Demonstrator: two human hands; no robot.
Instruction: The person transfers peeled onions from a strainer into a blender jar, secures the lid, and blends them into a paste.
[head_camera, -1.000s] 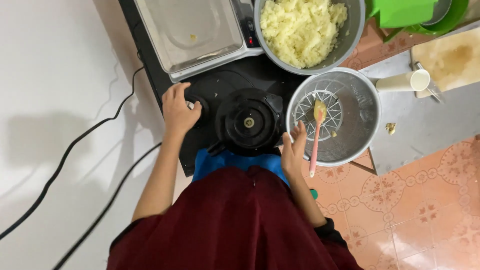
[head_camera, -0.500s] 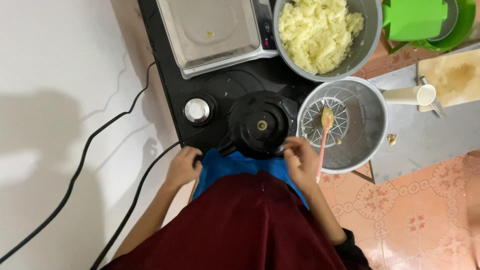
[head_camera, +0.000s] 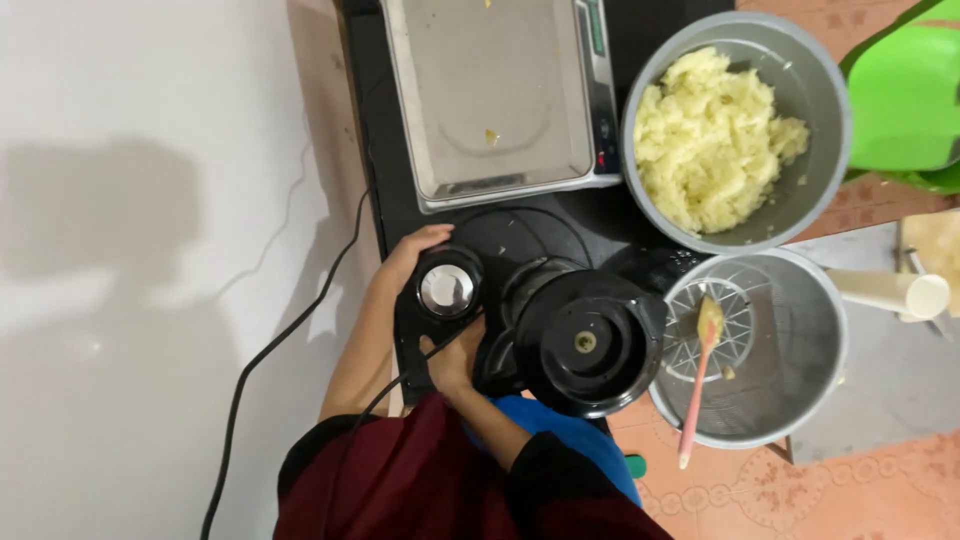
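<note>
Left hand (head_camera: 405, 262) curled around round shiny metal knob (head_camera: 447, 289). Right hand (head_camera: 455, 360) pressed on smooth black machine (head_camera: 570, 340), fingers hidden. Beside: grey pot (head_camera: 745, 350), lumpy yellow mash (head_camera: 710, 135).

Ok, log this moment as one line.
left hand: on silver knob | right hand: at black blender base | spatula: in sieve

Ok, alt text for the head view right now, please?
Seen from above, the left hand cups a round silver knob while the right hand touches the black blender lid. Beside them sit a bowl of yellow mash and a strainer holding a pink spatula.
</note>
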